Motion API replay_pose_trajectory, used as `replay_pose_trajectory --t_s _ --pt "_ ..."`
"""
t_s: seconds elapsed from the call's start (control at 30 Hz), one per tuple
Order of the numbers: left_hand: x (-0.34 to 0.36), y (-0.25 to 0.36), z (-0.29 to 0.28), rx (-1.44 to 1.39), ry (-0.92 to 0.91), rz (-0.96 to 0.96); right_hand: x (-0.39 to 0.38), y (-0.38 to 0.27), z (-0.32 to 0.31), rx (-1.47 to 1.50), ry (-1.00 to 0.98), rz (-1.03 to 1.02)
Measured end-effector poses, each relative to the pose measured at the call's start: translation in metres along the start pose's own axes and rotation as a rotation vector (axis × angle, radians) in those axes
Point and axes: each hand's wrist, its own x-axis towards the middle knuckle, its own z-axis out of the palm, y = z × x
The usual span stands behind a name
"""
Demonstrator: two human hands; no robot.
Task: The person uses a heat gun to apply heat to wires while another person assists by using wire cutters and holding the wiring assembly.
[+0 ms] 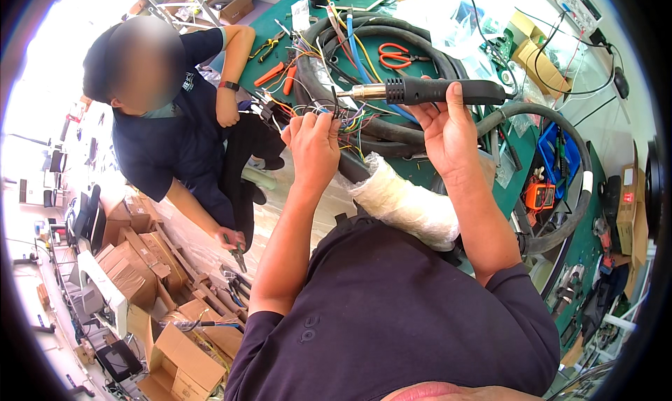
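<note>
My right hand holds a hot air gun by its black handle, the thumb up along its side. The gun lies almost level, its metal nozzle pointing left. Just below the nozzle tip, my left hand is closed in a pinch on a thin black wire; the fingers partly hide it. Many thin coloured wires fan out beside that hand from a thick black cable. Under my forearms, a part wrapped in clear plastic film rests at the table edge.
Orange-handled scissors, orange-handled pliers and the coiled cable lie on the green table. At right are an orange meter and a blue tray. A co-worker sits left, holding a tool, near cardboard boxes.
</note>
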Motion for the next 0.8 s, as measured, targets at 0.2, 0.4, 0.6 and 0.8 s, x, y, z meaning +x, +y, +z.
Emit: replay_pose_trajectory --t_s 0.2,0.4,0.6,0.8 --pt "0.0004 0.0002 0.0003 0.008 0.004 0.008 0.0004 0.0002 -0.0001 -0.008 0.003 -0.011" --pt "0.0005 0.0005 -0.0001 0.013 0.017 0.016 0.0026 0.0013 -0.0031 -0.026 -0.002 -0.024" --pt "0.0002 -0.0004 0.0011 0.012 0.016 0.014 0.0028 0.0009 -0.0040 -0.019 -0.008 -0.021" --pt "0.0003 0.0008 0.0003 0.017 0.017 0.011 0.0025 0.0008 -0.0035 -0.011 -0.014 -0.021"
